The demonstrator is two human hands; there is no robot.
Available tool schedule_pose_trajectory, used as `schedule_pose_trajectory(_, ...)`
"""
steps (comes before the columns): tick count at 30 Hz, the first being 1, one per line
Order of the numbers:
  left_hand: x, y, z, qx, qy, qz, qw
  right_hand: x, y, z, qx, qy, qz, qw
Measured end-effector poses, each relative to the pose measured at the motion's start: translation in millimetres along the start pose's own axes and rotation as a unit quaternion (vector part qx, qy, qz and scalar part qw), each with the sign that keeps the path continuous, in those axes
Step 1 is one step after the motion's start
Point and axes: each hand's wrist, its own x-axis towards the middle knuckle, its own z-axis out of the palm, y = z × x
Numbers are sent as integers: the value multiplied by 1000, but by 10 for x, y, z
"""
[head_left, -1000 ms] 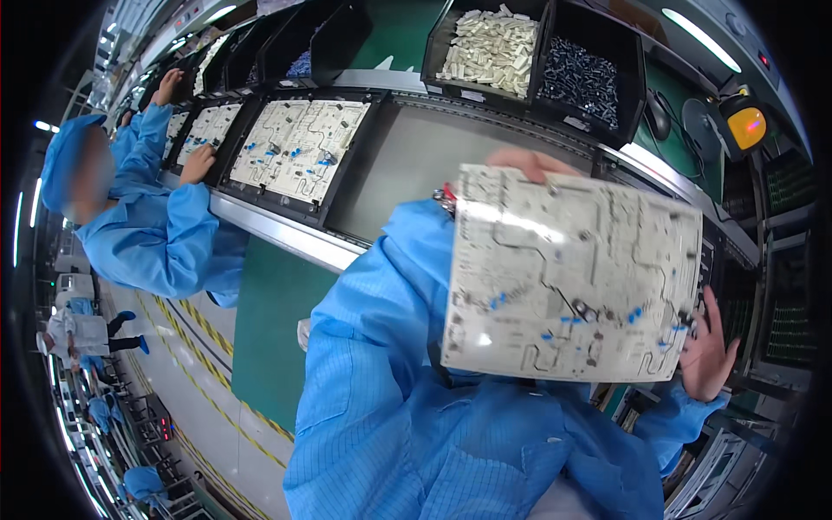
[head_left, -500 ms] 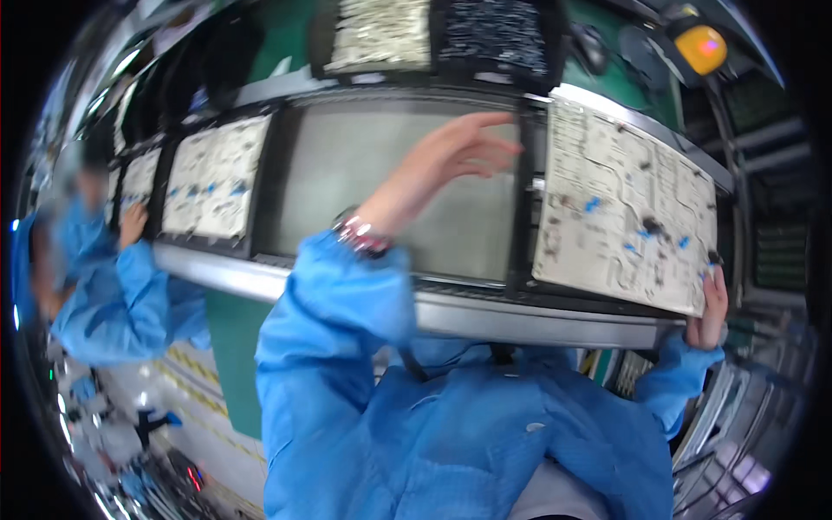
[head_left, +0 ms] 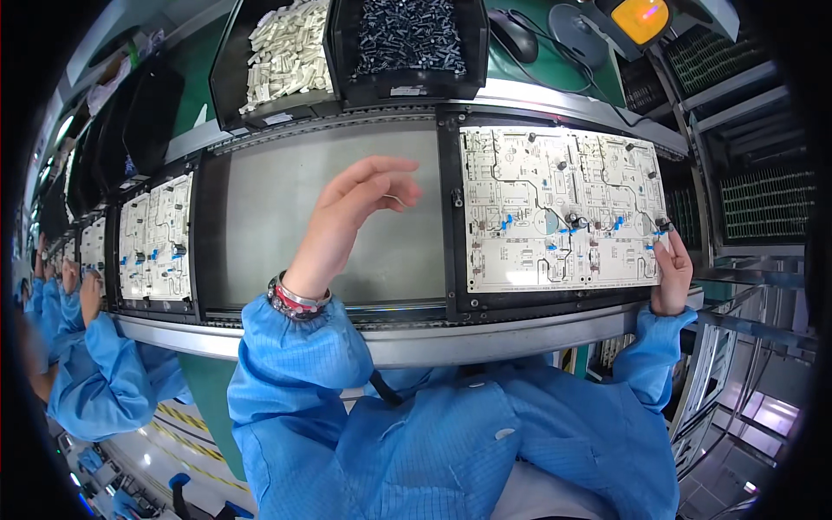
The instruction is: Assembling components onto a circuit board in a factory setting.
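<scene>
A white circuit board (head_left: 520,182) with blue and black components lies squared up in a black carrier frame (head_left: 452,225) on the conveyor, at the right. My right hand (head_left: 674,273) grips its right edge near the lower corner, thumb by a black component. Over the grey conveyor section (head_left: 269,217) to the left, my left hand (head_left: 364,195) hangs in the air. Its fingers are loosely bent and apart, with nothing in them. They point toward the carrier frame without touching it.
Behind the conveyor stand a black bin of white parts (head_left: 290,56) and a bin of dark parts (head_left: 407,39). A mouse (head_left: 513,36) and a yellow-orange device (head_left: 641,19) are at the back right. Farther left lies another circuit board (head_left: 156,238), near a co-worker's hand (head_left: 90,299).
The circuit board sat askew with its lower right corner jutting toward me; now it lies straight in the carrier frame. My left hand has drawn back from the frame. The view has shifted right.
</scene>
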Motion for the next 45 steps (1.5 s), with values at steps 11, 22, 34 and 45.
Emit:
schedule_pose_trajectory(11,-81,-45,620,452,-151,202,856,129,143,-67,-457,-11,-197,867)
schedule_pose_trajectory(22,-175,-108,886,603,-201,154,757,-48,-36,223,-560,-46,-194,804)
schedule_pose_trajectory(34,-121,-158,925,635,-219,158,724,-248,-188,447,-382,-293,-317,817)
schedule_pose_trajectory(45,-202,-261,989,661,-159,181,711,33,-197,632,-418,-459,-417,664)
